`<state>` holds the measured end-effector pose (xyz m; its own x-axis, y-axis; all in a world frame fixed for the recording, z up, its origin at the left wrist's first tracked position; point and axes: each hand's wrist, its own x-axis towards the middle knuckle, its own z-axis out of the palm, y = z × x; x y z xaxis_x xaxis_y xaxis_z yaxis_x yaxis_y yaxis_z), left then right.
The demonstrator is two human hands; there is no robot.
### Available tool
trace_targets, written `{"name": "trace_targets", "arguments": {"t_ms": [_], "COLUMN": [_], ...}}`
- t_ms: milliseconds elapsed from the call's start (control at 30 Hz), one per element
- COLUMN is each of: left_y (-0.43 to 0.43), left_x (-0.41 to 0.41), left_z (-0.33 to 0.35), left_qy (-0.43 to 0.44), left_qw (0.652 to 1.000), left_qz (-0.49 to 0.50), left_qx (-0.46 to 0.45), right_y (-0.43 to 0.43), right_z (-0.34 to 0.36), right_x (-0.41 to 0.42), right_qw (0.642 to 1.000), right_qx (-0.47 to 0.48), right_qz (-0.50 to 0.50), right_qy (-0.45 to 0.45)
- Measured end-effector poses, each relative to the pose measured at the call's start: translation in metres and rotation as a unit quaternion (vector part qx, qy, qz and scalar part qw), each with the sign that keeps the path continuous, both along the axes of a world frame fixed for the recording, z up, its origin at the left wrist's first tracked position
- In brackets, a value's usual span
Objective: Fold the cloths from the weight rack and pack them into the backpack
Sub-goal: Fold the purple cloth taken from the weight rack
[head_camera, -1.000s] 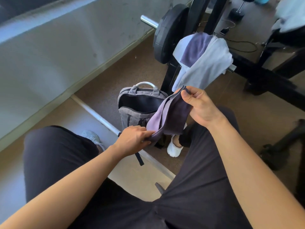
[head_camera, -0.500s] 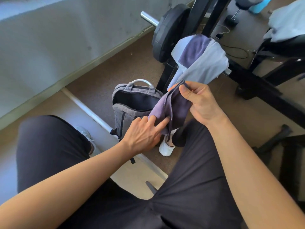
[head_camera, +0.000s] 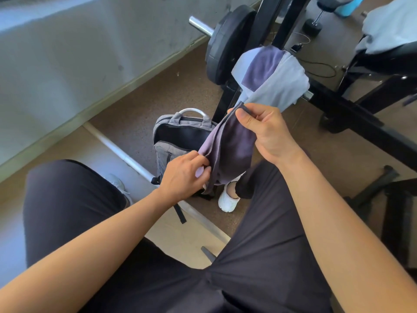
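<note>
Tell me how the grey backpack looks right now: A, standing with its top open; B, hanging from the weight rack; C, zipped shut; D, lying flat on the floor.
A: the grey backpack stands on the floor with its top gaping and its dark inside showing, behind the purple cloth that the left hand and right hand pinch.
</note>
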<state>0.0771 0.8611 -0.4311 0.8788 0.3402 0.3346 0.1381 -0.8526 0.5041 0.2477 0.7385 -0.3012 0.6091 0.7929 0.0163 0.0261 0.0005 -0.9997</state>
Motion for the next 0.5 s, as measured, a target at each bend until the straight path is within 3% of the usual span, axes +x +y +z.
{"name": "trace_targets", "arguments": {"t_ms": [233, 367, 500], "left_y": [0.002, 0.002, 0.008], "left_x": [0.006, -0.002, -0.012], "left_z": [0.005, 0.002, -0.008], "left_qy": [0.026, 0.029, -0.017], "left_qw": [0.985, 0.984, 0.993], "left_qz": [0.103, 0.045, -0.043], "left_qx": [-0.132, -0.17, -0.111], "right_y": [0.005, 0.006, 0.006], "right_z": [0.005, 0.007, 0.007], "right_x": [-0.005, 0.0, 0.008], "right_qw": [0.999, 0.999, 0.997], "right_qx": [0.028, 0.038, 0.05], "right_qz": [-0.011, -0.031, -0.058], "right_qy": [0.021, 0.012, 0.015]}}
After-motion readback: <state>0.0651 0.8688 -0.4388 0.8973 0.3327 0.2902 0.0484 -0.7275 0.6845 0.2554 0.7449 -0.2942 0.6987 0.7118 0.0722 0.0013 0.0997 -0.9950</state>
